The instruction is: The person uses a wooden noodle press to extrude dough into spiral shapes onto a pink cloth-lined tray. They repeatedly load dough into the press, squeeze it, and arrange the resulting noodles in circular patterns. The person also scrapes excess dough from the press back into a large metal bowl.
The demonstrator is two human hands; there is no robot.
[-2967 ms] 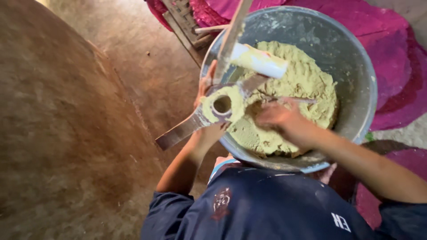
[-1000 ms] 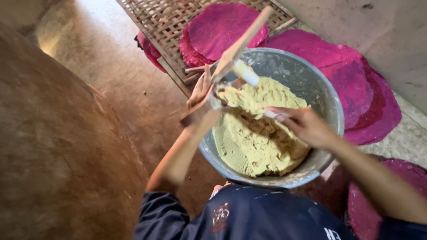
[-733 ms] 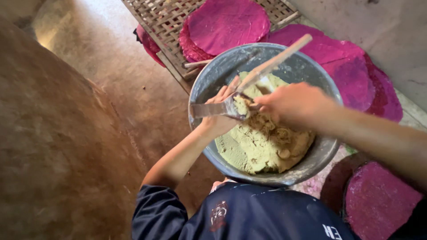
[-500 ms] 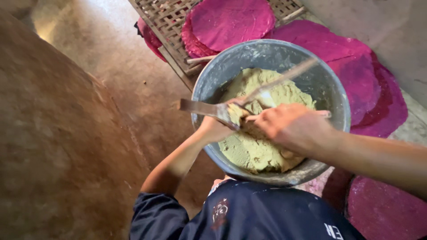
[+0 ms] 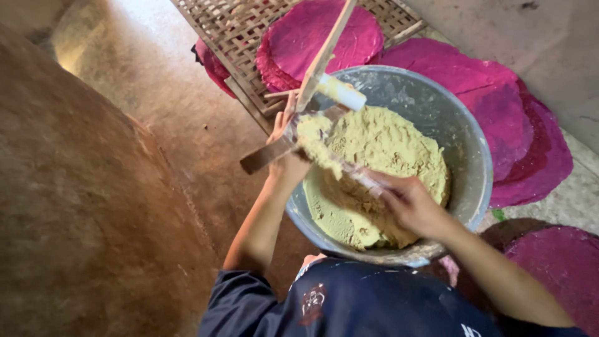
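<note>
The wooden stick (image 5: pixel 326 53) has swung up from lying across the metal basin (image 5: pixel 465 134) and now leans steeply past its far rim, freeing the yellow dough (image 5: pixel 380 168) that fills the basin. The left hand (image 5: pixel 288 153) is closed on a flat metal tool (image 5: pixel 267 155) at the near-left rim. The right hand (image 5: pixel 409 203) grips a thin scraper (image 5: pixel 352 171) over the dough. Pink discs (image 5: pixel 480 93) and a woven bamboo rack (image 5: pixel 234 37) crowd the far side; bare floor (image 5: pixel 162 118) lies open at left.

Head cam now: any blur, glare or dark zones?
Head view: right hand and the scraper it holds are motion-smeared; left hand is sharper; bright washout on the floor at top left; brown mound at left is dim; metal basin rim shows mild sheen.
</note>
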